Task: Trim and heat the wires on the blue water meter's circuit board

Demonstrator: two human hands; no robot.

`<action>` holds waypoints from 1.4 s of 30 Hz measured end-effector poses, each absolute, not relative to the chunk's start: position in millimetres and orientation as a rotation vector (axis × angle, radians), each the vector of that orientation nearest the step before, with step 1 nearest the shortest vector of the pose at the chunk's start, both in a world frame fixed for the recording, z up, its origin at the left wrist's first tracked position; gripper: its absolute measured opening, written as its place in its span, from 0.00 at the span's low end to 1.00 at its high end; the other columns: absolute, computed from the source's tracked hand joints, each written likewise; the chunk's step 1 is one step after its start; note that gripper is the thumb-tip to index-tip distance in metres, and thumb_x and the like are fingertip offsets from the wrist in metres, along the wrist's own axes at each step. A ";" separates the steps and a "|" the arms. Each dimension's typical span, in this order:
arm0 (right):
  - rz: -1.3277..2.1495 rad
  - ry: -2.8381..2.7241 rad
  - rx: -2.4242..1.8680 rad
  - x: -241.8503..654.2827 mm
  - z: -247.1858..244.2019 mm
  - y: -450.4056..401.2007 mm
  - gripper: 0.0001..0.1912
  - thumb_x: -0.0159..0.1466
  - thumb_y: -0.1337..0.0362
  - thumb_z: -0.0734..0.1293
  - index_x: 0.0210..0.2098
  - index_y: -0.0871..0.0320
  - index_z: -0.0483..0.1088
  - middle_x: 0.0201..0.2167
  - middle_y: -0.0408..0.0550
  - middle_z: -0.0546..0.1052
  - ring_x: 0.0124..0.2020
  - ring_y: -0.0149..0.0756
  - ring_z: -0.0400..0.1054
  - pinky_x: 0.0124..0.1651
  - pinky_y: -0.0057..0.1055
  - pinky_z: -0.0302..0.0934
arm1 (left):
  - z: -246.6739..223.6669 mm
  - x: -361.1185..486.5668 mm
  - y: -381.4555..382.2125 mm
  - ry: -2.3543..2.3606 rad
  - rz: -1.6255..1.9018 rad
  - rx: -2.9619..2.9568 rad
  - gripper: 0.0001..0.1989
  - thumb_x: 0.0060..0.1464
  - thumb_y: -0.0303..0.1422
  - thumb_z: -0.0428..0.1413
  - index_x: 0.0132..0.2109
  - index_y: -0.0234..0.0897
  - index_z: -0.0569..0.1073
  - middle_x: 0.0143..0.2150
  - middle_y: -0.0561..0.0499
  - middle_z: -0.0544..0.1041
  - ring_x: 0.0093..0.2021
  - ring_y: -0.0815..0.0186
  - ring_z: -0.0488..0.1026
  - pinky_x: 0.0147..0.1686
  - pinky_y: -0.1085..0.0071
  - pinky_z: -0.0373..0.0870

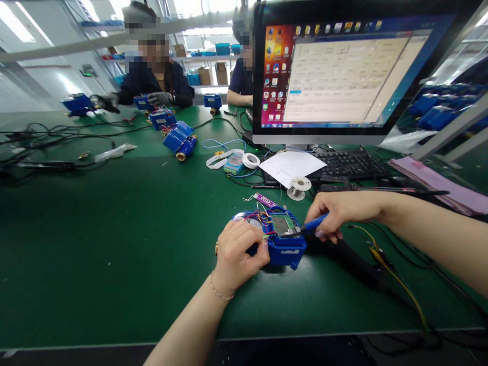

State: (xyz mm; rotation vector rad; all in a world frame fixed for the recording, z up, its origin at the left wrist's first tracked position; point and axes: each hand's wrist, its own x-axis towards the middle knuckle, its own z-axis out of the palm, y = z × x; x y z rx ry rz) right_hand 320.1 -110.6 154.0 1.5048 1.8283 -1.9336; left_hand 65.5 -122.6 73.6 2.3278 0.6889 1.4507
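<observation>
In front of me on the green table lies a blue meter [286, 254] with its electronics box open. A small grey display on a green circuit board [285, 223] shows inside, with thin coloured wires [254, 218] at its left. My left hand [242, 249] is closed at the box's left edge, fingertips pinched around what looks like a wire end. My right hand [330, 216] grips a blue-handled tool [315, 222], whose slim dark tip reaches across the lower edge of the board. Its exact kind is unclear. Behind the box lies a purple-wrapped part [265, 200] with white leads.
A solder spool [299, 188], white paper [293, 168], a tape roll [250, 161] and a keyboard [351, 165] lie beneath the monitor [343, 76]. Cables [400, 284] trail at right. More blue meters [179, 138] stand at the back, where a co-worker's gloved hand [160, 99] touches one.
</observation>
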 end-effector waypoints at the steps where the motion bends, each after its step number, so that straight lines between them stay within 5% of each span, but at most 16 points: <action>1: -1.973 1.751 1.508 318.8 156.0 -110.7 0.17 0.51 0.54 0.71 0.29 0.64 0.71 0.25 0.46 0.72 0.24 0.30 0.67 0.25 0.21 0.60 | 73.5 65.3 -122.5 0.692 1.457 2.339 0.06 0.50 0.23 0.55 0.28 0.35 0.67 0.27 0.53 0.74 0.28 0.70 0.69 0.31 0.69 0.62; 5: -1.874 1.808 1.543 310.8 168.8 -118.2 0.14 0.52 0.55 0.67 0.27 0.61 0.70 0.23 0.44 0.72 0.23 0.30 0.66 0.24 0.22 0.59 | 73.6 63.4 -121.1 0.683 1.436 2.430 0.04 0.49 0.25 0.56 0.28 0.35 0.69 0.38 0.50 0.78 0.33 0.68 0.72 0.34 0.68 0.63; 8: -1.160 2.259 1.656 304.2 178.3 -133.3 0.11 0.53 0.60 0.65 0.34 0.56 0.75 0.26 0.42 0.73 0.27 0.34 0.68 0.29 0.27 0.62 | 74.3 61.7 -119.1 0.617 1.377 2.492 0.04 0.49 0.26 0.57 0.28 0.37 0.70 0.44 0.53 0.78 0.32 0.69 0.71 0.34 0.67 0.62; 12: -0.029 2.638 1.774 301.5 177.4 -164.3 0.16 0.56 0.59 0.65 0.43 0.57 0.74 0.37 0.48 0.74 0.34 0.41 0.69 0.37 0.37 0.67 | 75.2 61.1 -117.1 0.590 1.359 2.495 0.05 0.49 0.25 0.58 0.30 0.38 0.70 0.39 0.60 0.80 0.31 0.70 0.70 0.34 0.67 0.62; 16: 0.515 2.699 1.729 299.0 168.8 -193.9 0.18 0.60 0.59 0.59 0.42 0.62 0.73 0.38 0.55 0.73 0.33 0.44 0.69 0.34 0.43 0.69 | 74.2 61.5 -117.0 0.603 1.350 2.479 0.05 0.49 0.25 0.58 0.30 0.38 0.70 0.39 0.60 0.80 0.31 0.70 0.70 0.34 0.67 0.62; 25: 0.564 2.748 1.707 280.4 159.5 -203.8 0.16 0.59 0.61 0.60 0.40 0.63 0.72 0.36 0.55 0.71 0.33 0.44 0.68 0.29 0.40 0.68 | 74.0 61.4 -119.0 0.622 1.339 2.479 0.06 0.49 0.24 0.58 0.29 0.38 0.70 0.38 0.60 0.80 0.30 0.70 0.70 0.34 0.67 0.61; 42: 0.377 2.872 1.678 286.2 153.5 -197.5 0.14 0.63 0.62 0.58 0.42 0.62 0.71 0.37 0.53 0.70 0.35 0.42 0.68 0.34 0.41 0.69 | 74.9 61.4 -118.4 0.646 1.345 2.478 0.06 0.50 0.25 0.58 0.28 0.37 0.69 0.38 0.63 0.80 0.30 0.72 0.70 0.34 0.67 0.62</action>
